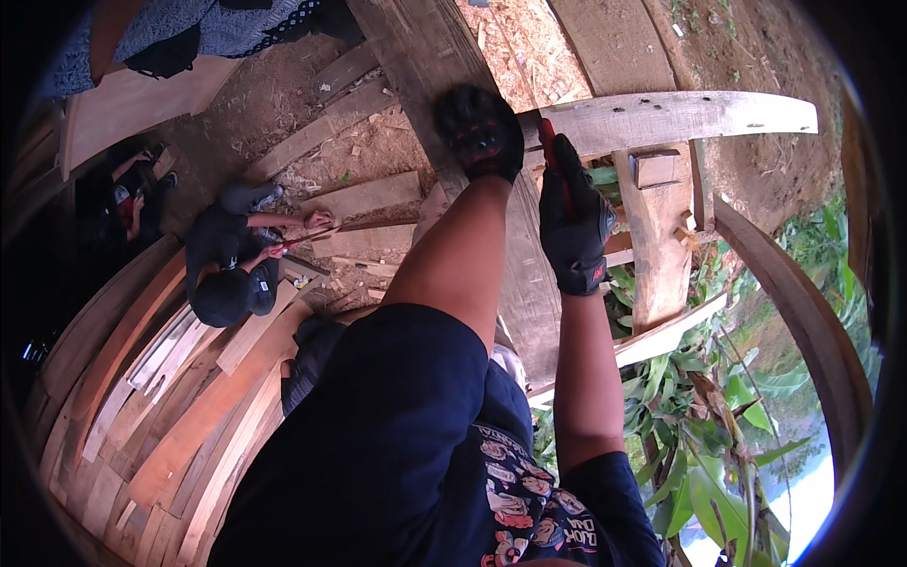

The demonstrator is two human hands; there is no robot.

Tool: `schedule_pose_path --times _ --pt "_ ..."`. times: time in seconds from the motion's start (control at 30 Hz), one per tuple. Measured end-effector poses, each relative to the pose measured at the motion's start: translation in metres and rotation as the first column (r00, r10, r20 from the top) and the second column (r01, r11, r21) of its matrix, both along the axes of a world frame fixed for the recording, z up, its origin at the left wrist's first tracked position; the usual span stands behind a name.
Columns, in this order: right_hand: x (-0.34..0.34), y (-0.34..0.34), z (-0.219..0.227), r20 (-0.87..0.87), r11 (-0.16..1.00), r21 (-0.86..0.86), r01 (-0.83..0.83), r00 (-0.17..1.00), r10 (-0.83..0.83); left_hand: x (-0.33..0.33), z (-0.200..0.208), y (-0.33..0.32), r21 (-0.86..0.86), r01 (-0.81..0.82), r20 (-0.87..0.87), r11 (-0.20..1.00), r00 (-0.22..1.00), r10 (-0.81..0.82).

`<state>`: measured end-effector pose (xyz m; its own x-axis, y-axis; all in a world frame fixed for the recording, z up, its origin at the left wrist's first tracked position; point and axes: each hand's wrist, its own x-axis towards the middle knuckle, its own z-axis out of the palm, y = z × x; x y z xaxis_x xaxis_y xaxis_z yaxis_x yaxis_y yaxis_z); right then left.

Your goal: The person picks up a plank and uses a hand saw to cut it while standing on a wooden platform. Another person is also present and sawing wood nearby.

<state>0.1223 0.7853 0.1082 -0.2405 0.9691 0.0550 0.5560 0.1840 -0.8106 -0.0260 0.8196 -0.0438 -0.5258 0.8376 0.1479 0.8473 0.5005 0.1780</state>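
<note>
My left hand (479,130), in a black glove with red accents, bears down on a heavy dark beam (529,274). Its fingers are curled over the near end of a long pale board (680,118), which lies across the beam and reaches out to the right. My right hand (576,213), in a matching glove, is turned edge-on beside that end, fingers stretched away from me and touching or just above the board. A red strip runs along these fingers; I cannot tell whether it belongs to the glove. The left palm is hidden.
At left, another person (227,255) in dark clothes and a cap works with both hands at a plank (378,236). Several stacked boards (217,425) fill the lower left. A curved timber (803,302) rises at right above green leaves (699,472). Wood shavings (520,38) litter the ground.
</note>
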Motion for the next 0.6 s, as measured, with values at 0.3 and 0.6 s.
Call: schedule_pose_path --times 0.3,0.6 --pt "0.118 -0.132 0.111 0.182 0.97 -0.228 0.077 0.983 -0.036 0.011 0.015 0.01 0.04 -0.028 0.1 0.999 0.995 0.024" --pt "0.036 -0.02 0.024 -0.067 0.989 -0.136 0.065 0.995 -0.074 0.015 0.012 0.0 -0.172 0.192 -0.051 0.966 0.978 -0.204"
